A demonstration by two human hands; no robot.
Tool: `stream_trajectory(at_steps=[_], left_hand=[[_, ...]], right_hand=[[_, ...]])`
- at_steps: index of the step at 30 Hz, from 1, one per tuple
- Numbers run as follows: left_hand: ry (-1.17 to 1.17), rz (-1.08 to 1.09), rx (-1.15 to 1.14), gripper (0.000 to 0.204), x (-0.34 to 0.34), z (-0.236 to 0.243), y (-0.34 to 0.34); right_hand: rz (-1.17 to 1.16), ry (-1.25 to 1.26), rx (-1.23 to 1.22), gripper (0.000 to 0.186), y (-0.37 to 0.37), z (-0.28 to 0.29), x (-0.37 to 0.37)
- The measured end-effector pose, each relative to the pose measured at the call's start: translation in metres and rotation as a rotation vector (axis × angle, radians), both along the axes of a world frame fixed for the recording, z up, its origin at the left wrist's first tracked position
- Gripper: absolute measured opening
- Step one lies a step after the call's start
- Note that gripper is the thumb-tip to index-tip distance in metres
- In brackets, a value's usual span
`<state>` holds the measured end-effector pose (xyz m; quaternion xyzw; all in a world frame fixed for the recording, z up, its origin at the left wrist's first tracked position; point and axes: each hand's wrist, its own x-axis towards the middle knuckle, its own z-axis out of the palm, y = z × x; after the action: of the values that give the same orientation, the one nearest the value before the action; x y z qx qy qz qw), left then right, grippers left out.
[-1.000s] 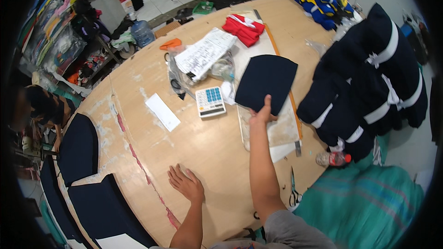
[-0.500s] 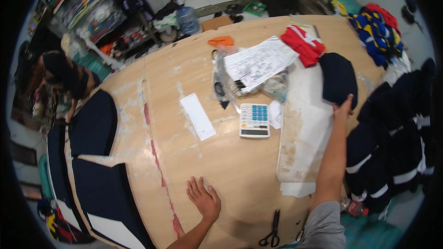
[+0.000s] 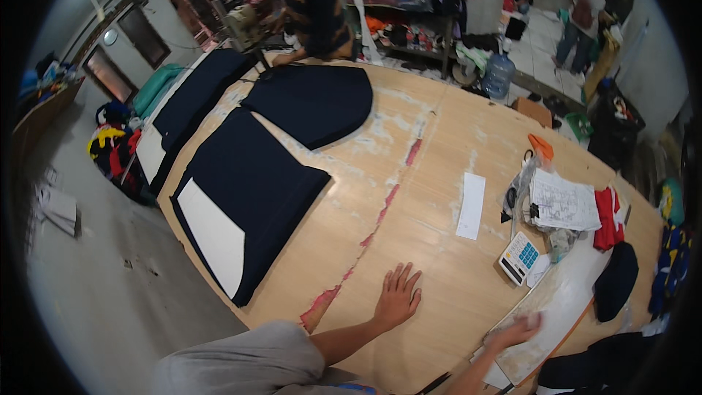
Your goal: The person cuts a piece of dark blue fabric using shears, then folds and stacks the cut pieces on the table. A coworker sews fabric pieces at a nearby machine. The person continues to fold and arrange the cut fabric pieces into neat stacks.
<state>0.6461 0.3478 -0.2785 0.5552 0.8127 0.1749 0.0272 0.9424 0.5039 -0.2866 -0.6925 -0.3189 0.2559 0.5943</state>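
My left hand (image 3: 399,297) lies flat on the wooden table (image 3: 431,263), fingers spread, holding nothing. Smeared by motion, my right hand (image 3: 518,330) hovers over or rests on a long white board (image 3: 567,311); its fingers are too blurred to read. Beyond it, at the board's far right end, sits a navy cloth piece (image 3: 616,281), apart from the hand. A white calculator (image 3: 519,257) with blue keys and a paper slip (image 3: 471,205) lie ahead of my hands. At the lower edge, black scissors (image 3: 436,384) show only in part.
Thick navy cloth stacks (image 3: 256,186) cover the table's left, one bearing a white pattern piece (image 3: 212,238). Behind them a co-worker (image 3: 318,14) handles a machine (image 3: 245,25) at a rounded navy stack (image 3: 314,106). Papers (image 3: 563,201) and red cloth (image 3: 608,218) lie at right.
The view has swung left, bringing the navy stacks and the co-worker into fuller sight. My right hand has let go of the navy cloth piece and drawn back toward me. My left hand stays flat.
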Motion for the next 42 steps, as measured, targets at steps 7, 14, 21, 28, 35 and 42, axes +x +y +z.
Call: stream_trajectory(at_steps=[7,14,21,28,35,42], left_hand=[[-0.503,-0.177,0.168,0.047,-0.049,0.004,-0.031],[-1.114,-0.167,-0.037,0.033,-0.141,0.096,-0.21],[-1.185,-0.083,-0.109,0.025,-0.261,0.089,-0.431],[-1.165,0.038,0.008,0.026,-0.385,0.059,-0.557],[-1.011,0.275,-0.167,0.027,-0.483,-0.012,-0.637],[-1.091,0.414,-0.151,0.027,-0.521,-0.089,-0.713]], right_hand=[[0.956,0.048,-0.218,0.035,-0.303,0.019,-0.16],[1.276,-0.487,-0.242,0.047,-0.416,0.073,-0.187],[1.267,-0.869,-0.271,0.065,-0.444,0.029,-0.21],[1.025,-0.946,-0.49,0.078,-0.476,0.018,-0.252],[0.908,-0.901,-0.627,0.082,-0.522,0.024,-0.328],[0.882,-1.012,-0.645,0.081,-0.543,0.017,-0.365]])
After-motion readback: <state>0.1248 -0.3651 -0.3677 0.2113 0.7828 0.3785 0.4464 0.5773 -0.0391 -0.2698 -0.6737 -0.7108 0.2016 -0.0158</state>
